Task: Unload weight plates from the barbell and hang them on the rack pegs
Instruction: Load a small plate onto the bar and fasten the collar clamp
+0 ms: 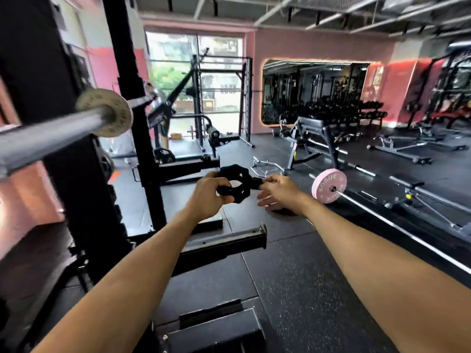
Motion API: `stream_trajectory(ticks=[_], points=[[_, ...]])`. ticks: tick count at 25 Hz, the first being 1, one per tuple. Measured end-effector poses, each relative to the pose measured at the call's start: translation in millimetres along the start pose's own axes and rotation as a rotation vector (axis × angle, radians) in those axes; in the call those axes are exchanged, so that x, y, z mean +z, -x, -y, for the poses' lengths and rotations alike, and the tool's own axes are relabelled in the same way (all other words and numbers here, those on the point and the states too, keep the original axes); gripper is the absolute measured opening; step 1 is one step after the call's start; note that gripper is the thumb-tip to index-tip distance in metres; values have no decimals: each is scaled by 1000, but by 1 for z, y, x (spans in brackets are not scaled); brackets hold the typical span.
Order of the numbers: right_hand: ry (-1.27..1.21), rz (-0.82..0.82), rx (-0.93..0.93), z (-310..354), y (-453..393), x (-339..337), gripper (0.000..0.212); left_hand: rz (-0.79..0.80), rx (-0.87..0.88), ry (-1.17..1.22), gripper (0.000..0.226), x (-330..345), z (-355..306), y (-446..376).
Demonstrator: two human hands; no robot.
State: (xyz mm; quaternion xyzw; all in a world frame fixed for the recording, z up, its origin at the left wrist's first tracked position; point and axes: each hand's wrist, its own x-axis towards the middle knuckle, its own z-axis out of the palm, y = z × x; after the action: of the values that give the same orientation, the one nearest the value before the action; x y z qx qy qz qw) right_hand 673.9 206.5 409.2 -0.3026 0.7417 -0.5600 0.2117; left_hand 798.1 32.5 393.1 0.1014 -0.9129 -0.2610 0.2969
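Observation:
A steel barbell (51, 133) juts in from the left at chest height, with a small pale weight plate (112, 110) on its sleeve end. It rests in the black rack (127, 72). In front of me I hold a black barbell collar clamp (238, 183) off the bar. My left hand (209, 197) grips the clamp's ring from the left. My right hand (277, 191) pinches the clamp's lever tab at its right side, the other fingers spread loosely.
A black rack foot (229, 240) runs across the rubber floor below my hands. A second barbell with a pink plate (328, 186) lies on the floor to the right. Benches (313, 138) and a dumbbell rack stand behind, by a mirror wall.

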Motion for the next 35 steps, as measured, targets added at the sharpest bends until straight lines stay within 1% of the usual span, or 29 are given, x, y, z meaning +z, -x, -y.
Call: stream_trajectory(ticks=[1,2,4,5,7,10,11,12,15,16,18,20,23,25,29,31,35], points=[[-64,14,3,18,15,3,16,-31,14,2,21,-17,-15,11],[-104,27,-6,36,30,7,25,-57,30,10,21,-34,-29,20],[-134,62,-42,72,57,17,44,-107,64,-15,19,-68,-55,37],[-145,76,-67,87,67,23,48,-134,97,-50,19,-83,-66,42],[-165,87,-114,115,83,31,49,-175,152,-104,17,-108,-83,48],[-164,75,-195,157,111,44,48,-245,169,-128,23,-149,-105,66],[-168,72,-219,170,122,48,46,-277,183,-128,29,-162,-111,73],[-169,69,-239,180,132,53,44,-304,189,-132,40,-175,-116,80],[-172,80,-273,200,161,67,35,-323,183,-106,87,-210,-126,102],[-173,88,-290,205,171,75,31,-330,168,-81,98,-222,-130,112],[-174,105,-324,214,192,92,26,-348,136,-80,109,-242,-134,137],[-176,111,-354,219,208,111,29,-367,127,-141,105,-261,-134,164],[-163,129,-376,222,227,140,38,-380,139,-135,93,-285,-129,203],[-150,142,-374,223,235,157,39,-387,141,-145,92,-296,-121,223],[-131,145,-389,225,245,187,10,-380,77,-215,89,-311,-109,247],[-111,134,-394,224,246,197,6,-367,52,-228,87,-314,-102,249],[-96,99,-376,223,238,209,5,-351,15,-243,87,-312,-89,246]])
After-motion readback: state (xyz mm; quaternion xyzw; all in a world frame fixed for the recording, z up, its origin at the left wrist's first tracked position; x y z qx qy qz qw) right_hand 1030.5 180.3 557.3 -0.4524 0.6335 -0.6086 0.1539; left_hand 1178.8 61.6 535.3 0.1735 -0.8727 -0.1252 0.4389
